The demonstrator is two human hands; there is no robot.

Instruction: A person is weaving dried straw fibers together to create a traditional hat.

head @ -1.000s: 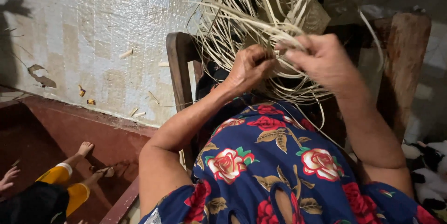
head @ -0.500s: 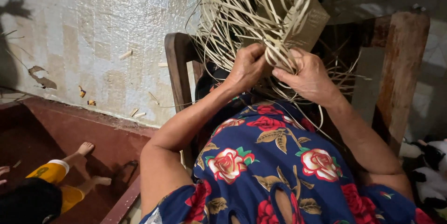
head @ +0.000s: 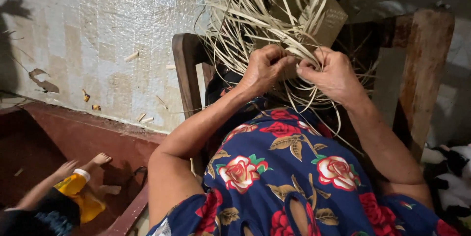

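Note:
A tangle of pale straw strips (head: 260, 5) fans upward at the top centre, with a small woven patch (head: 329, 20) at its right. My left hand (head: 262, 69) is closed on strips at the base of the bundle. My right hand (head: 333, 74) sits right beside it, fingers pinching strips at the same spot. Both hands nearly touch each other above my lap, which is covered by a blue dress with red roses (head: 289, 167). What lies under the hands is hidden.
I sit in a wooden chair, with an arm post at left (head: 184, 69) and right (head: 422, 69). A tiled floor (head: 98, 45) with straw scraps lies left. A child in yellow shorts (head: 73, 192) crouches at the lower left. A black and white soft toy (head: 449, 177) lies at right.
My right hand came down from the raised strips to meet the left hand at the bundle's base. The child at lower left shifted and moved a hand and foot.

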